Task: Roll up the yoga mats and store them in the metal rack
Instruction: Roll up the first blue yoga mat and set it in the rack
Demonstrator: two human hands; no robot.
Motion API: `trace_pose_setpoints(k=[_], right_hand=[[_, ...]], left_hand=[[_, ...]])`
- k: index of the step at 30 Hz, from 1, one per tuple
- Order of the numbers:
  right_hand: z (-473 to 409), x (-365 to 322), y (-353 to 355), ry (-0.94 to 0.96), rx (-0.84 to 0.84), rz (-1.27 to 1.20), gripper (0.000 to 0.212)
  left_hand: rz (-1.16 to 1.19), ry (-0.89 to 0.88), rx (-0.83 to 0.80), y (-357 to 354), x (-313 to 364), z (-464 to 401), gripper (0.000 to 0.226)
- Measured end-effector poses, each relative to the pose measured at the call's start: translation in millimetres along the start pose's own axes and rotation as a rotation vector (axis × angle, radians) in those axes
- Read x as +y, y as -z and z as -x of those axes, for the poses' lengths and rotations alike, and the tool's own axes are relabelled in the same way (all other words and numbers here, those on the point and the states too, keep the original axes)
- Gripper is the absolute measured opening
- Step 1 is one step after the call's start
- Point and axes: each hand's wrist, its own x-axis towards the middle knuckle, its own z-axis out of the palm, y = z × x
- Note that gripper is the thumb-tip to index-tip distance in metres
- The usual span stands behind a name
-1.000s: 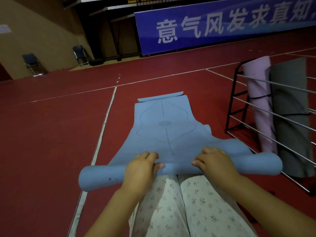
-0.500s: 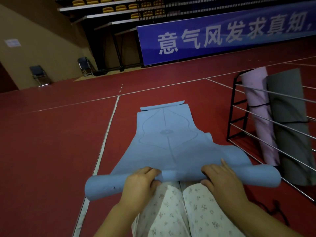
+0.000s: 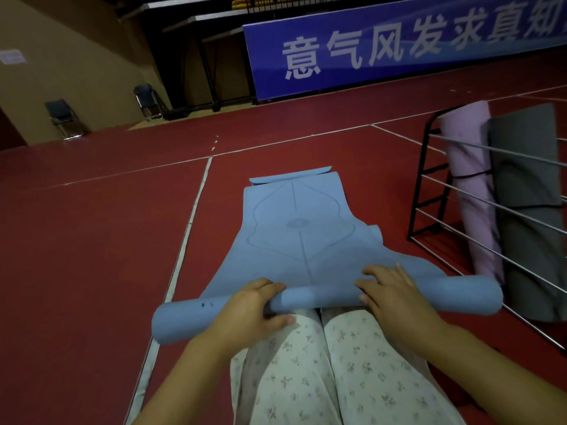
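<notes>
A blue yoga mat [image 3: 297,237] lies on the red floor in front of me, its near end wound into a roll [image 3: 319,299] across my knees. My left hand [image 3: 248,308] grips the roll left of its middle, fingers over the top and thumb underneath. My right hand [image 3: 392,294] rests on top of the roll right of its middle, fingers spread forward onto the flat part, thumb at the near side. The mat's far end is folded over. At the right stands the metal rack [image 3: 429,185] holding a rolled pink mat [image 3: 469,179] and a grey mat [image 3: 527,185].
White court lines [image 3: 187,228] run along the floor just left of the mat. A blue banner [image 3: 399,44] lines the far wall. Two folding chairs [image 3: 66,118] stand at the far left. My legs in flowered trousers [image 3: 322,372] are under the roll.
Both hands have shifted their hold on the roll: the left now wraps it with the thumb below, and the right has spread forward over it. The roll lies a little further along the mat.
</notes>
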Motion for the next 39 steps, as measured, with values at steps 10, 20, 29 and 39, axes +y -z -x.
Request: trace_pose_setpoints(k=[10, 20, 29, 39], right_hand=[[-4.4, 2.0, 2.5, 0.031, 0.056, -0.029, 0.055], [-20.8, 11.6, 12.9, -0.013, -0.057, -0.145, 0.039], [-40.4, 17.7, 16.1, -0.065, -0.243, -0.200, 0.025], [-24.2, 9.0, 8.6, 0.006, -0.143, -0.046, 0.061]], left_hand=[[0.044, -0.013, 0.071, -0.2, -5.5, -14.2, 0.052], [0.015, 0.114, 0.073, 5.5, -4.5, -18.3, 0.053], [-0.006, 0.105, 0.058, 3.4, -12.1, -28.0, 0.027], [0.089, 0.036, -0.033, 6.6, -24.3, -37.1, 0.049]])
